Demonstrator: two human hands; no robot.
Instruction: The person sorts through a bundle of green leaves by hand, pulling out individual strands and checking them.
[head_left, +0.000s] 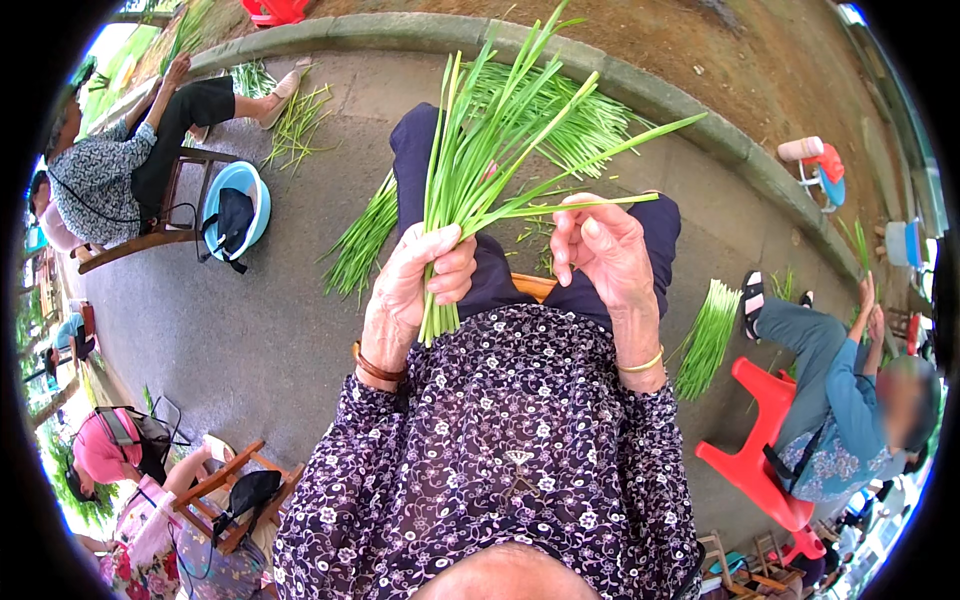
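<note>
My left hand (430, 271) grips a bunch of long green stalks, which look like garlic chives (487, 157). Their cut ends stick out below my fist, and the leaves fan upward and to the right. My right hand (606, 244) is raised beside the bunch with its fingers loosely curled and thumb apart. One stray stalk crosses at its index finger; I cannot tell whether they touch. Beyond my knees lies a large heap of chives (577, 120) on the pavement. A smaller pile (367, 240) rests by my left leg.
A chive bundle (709, 337) lies to the right, near a person on a red plastic stool (757, 442). At left, a light blue basin (259, 202) holding a black bag stands beside another seated person. A stone curb (420, 31) curves across the far side. Loose trimmings (300, 131) litter the ground.
</note>
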